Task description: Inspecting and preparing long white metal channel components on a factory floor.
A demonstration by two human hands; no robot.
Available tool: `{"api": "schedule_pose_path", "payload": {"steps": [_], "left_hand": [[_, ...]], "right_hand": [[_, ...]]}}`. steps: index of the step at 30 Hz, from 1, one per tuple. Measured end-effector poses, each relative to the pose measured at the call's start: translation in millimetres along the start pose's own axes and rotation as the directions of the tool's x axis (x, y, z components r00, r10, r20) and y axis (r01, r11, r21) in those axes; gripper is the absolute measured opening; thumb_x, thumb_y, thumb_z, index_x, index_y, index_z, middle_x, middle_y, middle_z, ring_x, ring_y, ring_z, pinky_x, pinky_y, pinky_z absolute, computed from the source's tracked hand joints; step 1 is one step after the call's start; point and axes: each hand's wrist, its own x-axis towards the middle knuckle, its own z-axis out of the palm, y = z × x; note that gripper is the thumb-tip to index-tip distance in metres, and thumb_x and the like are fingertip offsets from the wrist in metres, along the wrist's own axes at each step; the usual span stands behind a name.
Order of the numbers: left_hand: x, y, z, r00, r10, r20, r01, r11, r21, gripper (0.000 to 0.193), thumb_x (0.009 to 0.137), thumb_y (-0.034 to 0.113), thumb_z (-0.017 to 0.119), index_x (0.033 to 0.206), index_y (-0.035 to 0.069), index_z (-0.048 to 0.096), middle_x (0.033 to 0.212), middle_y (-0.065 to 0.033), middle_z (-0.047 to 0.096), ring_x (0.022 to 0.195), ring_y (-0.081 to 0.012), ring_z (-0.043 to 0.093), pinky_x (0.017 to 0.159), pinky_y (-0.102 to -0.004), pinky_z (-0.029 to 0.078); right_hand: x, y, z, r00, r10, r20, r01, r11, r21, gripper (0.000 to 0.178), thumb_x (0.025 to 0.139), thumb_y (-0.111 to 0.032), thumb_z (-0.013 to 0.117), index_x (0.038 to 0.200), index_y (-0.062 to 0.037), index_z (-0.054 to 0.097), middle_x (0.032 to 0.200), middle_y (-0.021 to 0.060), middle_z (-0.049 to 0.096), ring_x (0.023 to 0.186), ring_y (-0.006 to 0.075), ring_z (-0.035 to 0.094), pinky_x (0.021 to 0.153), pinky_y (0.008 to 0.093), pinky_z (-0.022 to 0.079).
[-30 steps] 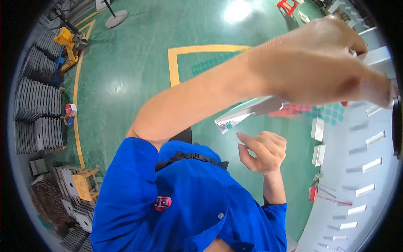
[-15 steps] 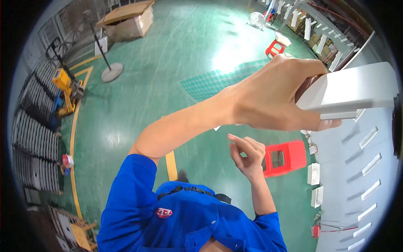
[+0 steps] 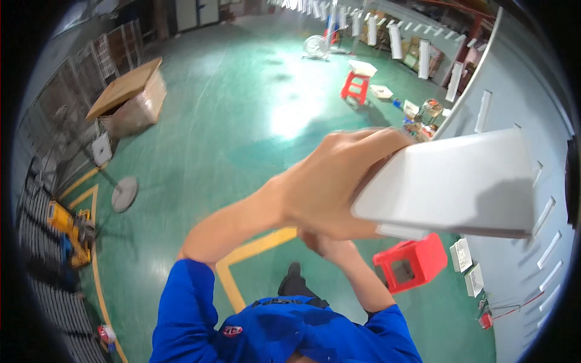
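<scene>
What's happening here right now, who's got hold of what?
A person in a blue shirt has the left hand wrapped around the end of a long white panel, holding it up beside a pale wall fitted with rows of small white brackets. The right hand sits just beneath, mostly hidden behind the left, so its grip cannot be judged. Below them a red stool stands on the green floor.

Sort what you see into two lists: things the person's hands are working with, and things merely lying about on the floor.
In hand:
- white flat panel, gripped at its near end by the left hand
- right hand, mostly hidden beneath the left

Lying about:
- near red stool
- far red stool
- wooden-topped crate
- floor fan
</scene>
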Motion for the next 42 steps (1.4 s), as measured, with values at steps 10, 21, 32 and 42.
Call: {"api": "schedule_pose_path", "payload": {"steps": [10,21,32,42], "left_hand": [[-4.2,-296.1,-116.7,0.818,-0.487,-0.305,0.453,0.873,-0.179,0.055,0.062,0.012,0.064,0.114,-0.003,0.054,0.094,-0.0109,0.063,0.083,-0.0176,0.062,0.077,-0.0327,0.05],[-40.9,-593.7,-341.3,0.754,-0.543,-0.371,0.509,0.839,-0.193,0.055,0.063,0.029,0.065,0.107,-0.004,0.057,0.089,-0.011,0.063,0.073,-0.017,0.059,0.068,-0.0293,0.047],[-13.8,-947.8,-538.9,0.847,-0.471,0.245,0.52,0.644,-0.562,0.064,0.064,0.035,0.067,0.113,-0.003,0.054,0.094,-0.0125,0.063,0.08,-0.0197,0.059,0.07,-0.0317,0.046],[-13.1,-1172.5,-772.7,0.766,-0.642,0.039,0.382,0.404,-0.831,0.071,0.066,0.032,0.073,0.12,-0.008,0.05,0.109,-0.0198,0.06,0.096,-0.0284,0.06,0.084,-0.0395,0.048]], "right_hand": [[226.5,168.7,10.3,0.935,-0.226,0.273,0.268,0.955,-0.125,0.076,0.071,-0.01,0.06,0.142,-0.0188,0.034,0.071,0.0061,0.056,0.056,0.0223,0.059,0.049,0.0356,0.047],[544.6,374.9,34.6,0.886,0.385,-0.258,-0.2,0.82,0.536,0.012,0.071,0.001,0.072,0.081,-0.0044,0.072,0.063,0.002,0.064,0.054,0.0076,0.058,0.048,0.021,0.043],[874.0,581.9,123.2,0.984,-0.072,0.163,-0.009,0.894,0.448,0.095,0.054,-0.022,0.086,0.136,-0.0057,0.042,0.14,0.0159,0.04,0.133,0.0315,0.034,0.108,0.0451,0.028],[1235.4,709.1,220.8,0.84,-0.408,0.356,0.145,0.803,0.578,0.081,0.062,-0.025,0.082,0.13,-0.0074,0.041,0.127,0.0139,0.046,0.119,0.033,0.043,0.099,0.0425,0.036]]}}
